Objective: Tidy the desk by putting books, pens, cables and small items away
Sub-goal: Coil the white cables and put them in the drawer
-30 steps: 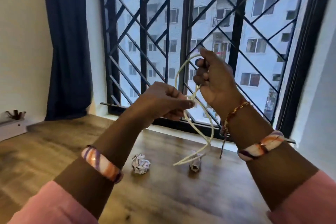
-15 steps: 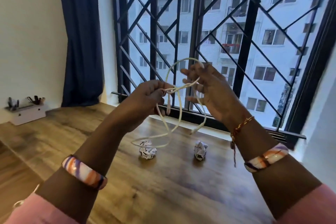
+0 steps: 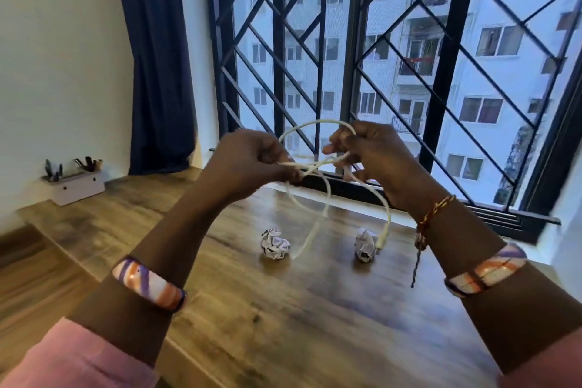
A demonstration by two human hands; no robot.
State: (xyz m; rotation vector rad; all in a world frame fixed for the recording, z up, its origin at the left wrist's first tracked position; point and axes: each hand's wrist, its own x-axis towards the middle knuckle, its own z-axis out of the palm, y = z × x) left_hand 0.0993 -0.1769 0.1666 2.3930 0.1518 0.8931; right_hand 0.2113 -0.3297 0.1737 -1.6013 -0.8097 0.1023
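Both hands hold a white cable (image 3: pixel 326 198) in the air above the wooden counter (image 3: pixel 283 309). The left hand (image 3: pixel 248 157) has a pinching grip on crossed strands; the right hand (image 3: pixel 371 151), at 3 o'clock of it, curls its grip round the loop. Both cable ends dangle near two crumpled paper balls (image 3: pixel 274 244).

cable (image 3: pixel 326 195) btwn hands, above desk (image 3: pixel 283 324) | 2 paper balls (image 3: pixel 275 244) under

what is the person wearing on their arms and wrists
Pink sleeves pushed up both forearms. Each forearm has a wide bangle streaked white, orange and purple: one on the left, one on the right. The right wrist also has a braided red and yellow thread bracelet with a dark loose end hanging down.
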